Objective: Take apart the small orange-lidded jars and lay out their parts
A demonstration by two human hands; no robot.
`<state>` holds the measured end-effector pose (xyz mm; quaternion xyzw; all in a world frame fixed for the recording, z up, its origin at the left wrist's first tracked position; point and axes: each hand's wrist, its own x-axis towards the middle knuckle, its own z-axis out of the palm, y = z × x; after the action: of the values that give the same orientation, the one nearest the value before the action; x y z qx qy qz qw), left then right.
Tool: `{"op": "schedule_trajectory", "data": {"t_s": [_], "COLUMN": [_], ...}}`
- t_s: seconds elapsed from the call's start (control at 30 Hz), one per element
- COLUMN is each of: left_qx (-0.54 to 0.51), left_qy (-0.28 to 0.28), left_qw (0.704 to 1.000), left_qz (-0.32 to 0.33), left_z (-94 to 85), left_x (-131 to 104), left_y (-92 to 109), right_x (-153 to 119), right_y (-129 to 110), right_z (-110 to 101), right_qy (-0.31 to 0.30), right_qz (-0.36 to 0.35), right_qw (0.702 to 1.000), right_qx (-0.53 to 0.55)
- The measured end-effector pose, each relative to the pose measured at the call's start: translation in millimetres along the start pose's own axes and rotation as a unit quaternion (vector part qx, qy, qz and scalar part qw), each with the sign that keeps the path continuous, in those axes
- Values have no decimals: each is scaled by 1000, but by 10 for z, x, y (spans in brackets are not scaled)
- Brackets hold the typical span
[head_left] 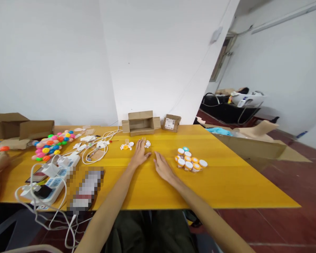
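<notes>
My left hand (140,154) lies over the yellow table (147,189), fingers extended and apart, holding nothing. Its fingertips are close to small white and orange parts (126,146) on the left and another small white part (147,144) on the right. My right hand (163,168) rests a little nearer and to the right, fingers stretched out, with nothing held. The two hands do not touch. Further right stands a cluster of small round containers (188,164) with white, orange and blue lids.
An open cardboard box (141,131) and a smaller box (171,123) stand at the back. Left are white cables (106,135), a power strip (54,182), a phone (86,191), colourful balls (54,147) and another person's hand (0,162). A large carton (242,149) sits beyond the right edge.
</notes>
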<state>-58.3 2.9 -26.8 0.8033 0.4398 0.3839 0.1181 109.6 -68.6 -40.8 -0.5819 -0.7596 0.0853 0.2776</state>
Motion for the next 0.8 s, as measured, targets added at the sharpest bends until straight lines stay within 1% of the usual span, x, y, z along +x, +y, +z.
{"op": "schedule_trajectory", "data": {"t_s": [0.07,0.13,0.23,0.3,0.37,0.43,0.6,0.7,0.8], "left_qx": [12,19,20,20,25,30,25,11,-15], "left_qy": [-5,-3,-7,-16,-25,-35,-51,-65,-89], "left_qw": [1000,999,998,998,997,997,995,995,993], "left_qz": [17,38,60,65,65,69,78,73,81], "left_z": [12,25,34,28,17,1,-59,-110,-147], "left_x": [0,1,-25,-71,-132,-187,-237,-280,-378], "left_y": [17,38,81,118,156,193,282,368,485], "right_x": [-161,-239,-206,-155,-142,-181,-322,-336,-326], "right_y": [20,53,140,217,289,341,372,336,225], "right_z": [-153,-381,-793,-1017,-1144,-1177,-1103,-1063,-989], "right_qy": [-25,-18,16,5,-7,-15,-41,-30,-21], "right_qz": [-32,-57,-77,-74,-76,-81,-96,-99,-107], "right_qw": [998,995,983,972,963,957,946,949,953], "right_qx": [-40,-84,-169,-223,-257,-280,-308,-298,-281]}}
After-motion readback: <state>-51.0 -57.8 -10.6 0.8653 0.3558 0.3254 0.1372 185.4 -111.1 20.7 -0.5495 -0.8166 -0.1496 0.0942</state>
